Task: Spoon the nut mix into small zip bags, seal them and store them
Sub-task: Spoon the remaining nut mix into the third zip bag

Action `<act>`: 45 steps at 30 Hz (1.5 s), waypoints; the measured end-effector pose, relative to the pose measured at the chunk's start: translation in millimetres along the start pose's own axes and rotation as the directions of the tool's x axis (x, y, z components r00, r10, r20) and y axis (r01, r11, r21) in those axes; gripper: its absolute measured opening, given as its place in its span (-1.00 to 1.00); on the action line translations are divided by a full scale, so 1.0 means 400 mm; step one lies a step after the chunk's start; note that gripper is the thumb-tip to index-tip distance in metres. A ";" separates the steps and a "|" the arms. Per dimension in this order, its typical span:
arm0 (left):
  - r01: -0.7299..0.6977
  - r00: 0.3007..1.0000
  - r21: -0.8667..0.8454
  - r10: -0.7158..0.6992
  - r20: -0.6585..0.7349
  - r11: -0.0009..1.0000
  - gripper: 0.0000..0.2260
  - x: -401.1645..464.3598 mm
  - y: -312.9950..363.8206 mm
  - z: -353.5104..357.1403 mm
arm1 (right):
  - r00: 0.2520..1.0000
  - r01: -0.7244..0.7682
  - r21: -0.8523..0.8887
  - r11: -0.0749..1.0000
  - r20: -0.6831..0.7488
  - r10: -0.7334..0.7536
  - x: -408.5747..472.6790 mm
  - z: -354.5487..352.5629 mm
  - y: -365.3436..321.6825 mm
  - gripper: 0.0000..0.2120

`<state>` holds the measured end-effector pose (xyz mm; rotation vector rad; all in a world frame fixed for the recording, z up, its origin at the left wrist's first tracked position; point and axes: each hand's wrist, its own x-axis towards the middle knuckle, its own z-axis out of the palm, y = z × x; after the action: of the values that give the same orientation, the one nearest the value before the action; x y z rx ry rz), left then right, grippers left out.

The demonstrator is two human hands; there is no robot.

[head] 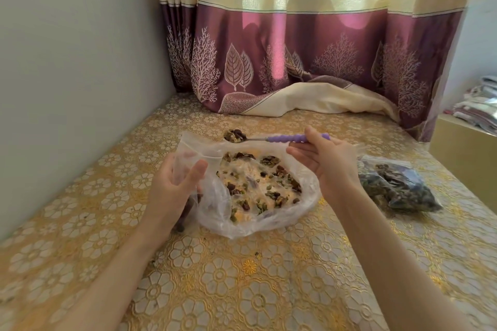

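Two bare forearms are reaching in from the bottom edge over the tabletop (242, 290), which is wearing a glossy gold cloth embossed with flowers. The left hand (176, 183) is pinching a small zip bag (192, 152) by its mouth, thumb in front and fingers behind the clear film, so this grip is closed on the bag. The right hand (326, 162) is holding a spoon (271, 138) by its ribbed lilac handle, its metal bowl heaped with nut mix (258, 183) and hovering just beyond the bag's rim. Most of the mix is lying scattered in a large, crinkled, translucent plastic bag (309, 196) spread open between the hands — pale green kernels, dark red-brown pieces. To the right, a filled bag (398, 187) is lying on its side (whether it is sealed I cannot tell). The likely trouble is a spill — the spoon is piled high and the little bag's mouth is limp and only partly parted, so pieces could roll off the edge onto the cloth, and crumbs caught in the zip track could spoil the seal.
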<state>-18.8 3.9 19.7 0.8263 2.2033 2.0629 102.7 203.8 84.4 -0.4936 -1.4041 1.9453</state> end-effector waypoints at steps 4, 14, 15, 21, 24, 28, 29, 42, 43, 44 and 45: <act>0.004 1.000 0.032 -0.004 0.000 0.999 -0.20 -0.002 0.007 0.002 | 0.996 0.092 0.007 0.996 0.015 -0.092 -0.027 0.018 -0.049 -0.77; 0.015 1.000 -0.013 -0.015 0.009 1.000 -0.23 -0.008 0.025 0.002 | 0.865 0.432 -0.199 0.880 0.367 -0.342 -0.076 0.067 -0.055 -0.79; 0.014 1.000 -0.023 -0.014 0.008 1.000 -0.25 -0.008 0.024 0.002 | 0.847 0.461 -0.209 0.863 0.394 -0.357 -0.076 0.069 -0.054 -0.80; -0.004 1.000 0.002 0.004 -0.024 1.000 -0.19 -0.006 0.020 0.002 | 0.791 0.526 -0.146 0.838 0.445 -0.419 -0.071 0.061 -0.061 -0.88; -0.016 1.000 0.003 0.016 -0.024 1.000 -0.13 -0.006 0.018 0.001 | 0.828 0.506 -0.102 0.856 0.336 -0.449 -0.058 0.047 -0.068 -0.86; -0.032 0.999 -0.018 0.031 -0.028 0.999 -0.16 -0.005 0.020 0.001 | 0.908 0.415 -0.097 0.905 0.109 -0.405 -0.015 0.006 -0.046 -0.77; -0.035 0.999 -0.011 0.034 -0.028 0.999 -0.17 -0.005 0.022 0.002 | 0.928 0.372 -0.118 0.921 0.049 -0.369 -0.002 -0.009 -0.033 -0.76; -0.060 0.998 0.099 0.059 0.012 0.993 -0.38 -0.009 0.016 0.007 | 0.963 0.127 -0.358 0.925 -0.179 -0.201 0.076 -0.105 0.092 -0.63; -0.055 0.998 0.107 0.054 0.019 0.993 -0.38 -0.009 0.015 0.007 | 0.964 0.130 -0.359 0.924 -0.173 -0.203 0.075 -0.102 0.096 -0.62; -0.047 0.999 0.111 0.044 0.031 0.993 -0.41 -0.009 0.015 0.009 | 0.963 0.132 -0.361 0.923 -0.173 -0.205 0.074 -0.100 0.100 -0.62; -0.037 0.998 0.110 0.031 0.048 0.993 -0.46 -0.009 0.013 0.010 | 0.962 0.134 -0.364 0.922 -0.175 -0.209 0.074 -0.098 0.102 -0.63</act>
<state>-12.3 6.3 22.8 0.9167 2.3126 1.9297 95.2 243.8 35.0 -0.6925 -1.6014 1.4600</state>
